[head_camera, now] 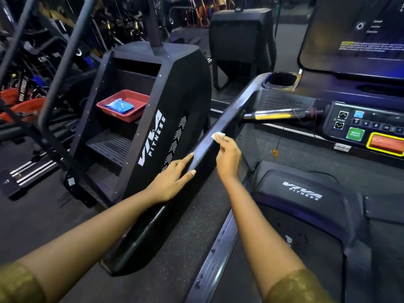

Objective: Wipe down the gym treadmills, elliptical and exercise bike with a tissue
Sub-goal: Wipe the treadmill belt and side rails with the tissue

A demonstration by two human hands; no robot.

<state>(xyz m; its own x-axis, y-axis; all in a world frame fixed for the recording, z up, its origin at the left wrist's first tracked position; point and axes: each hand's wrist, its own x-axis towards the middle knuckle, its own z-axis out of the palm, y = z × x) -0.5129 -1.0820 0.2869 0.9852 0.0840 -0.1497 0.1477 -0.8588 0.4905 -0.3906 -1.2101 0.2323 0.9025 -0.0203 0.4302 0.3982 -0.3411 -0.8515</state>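
Observation:
I stand on a black treadmill whose left handrail [175,193] runs diagonally from bottom centre up toward the console [358,127]. My right hand [228,156] holds a small white tissue [218,136] with its fingertips and presses it on top of the rail. My left hand [175,178] rests on the rail's outer side lower down, fingers straight, thumb on top. Both forearms reach in from the bottom edge.
To the left stands a black stair-climber [153,119] with a red tray [122,104] holding a blue packet [119,105] on one step. The treadmill's screen [358,33], cup holder [282,79] and motor cover [301,193] lie right. More machines fill the background.

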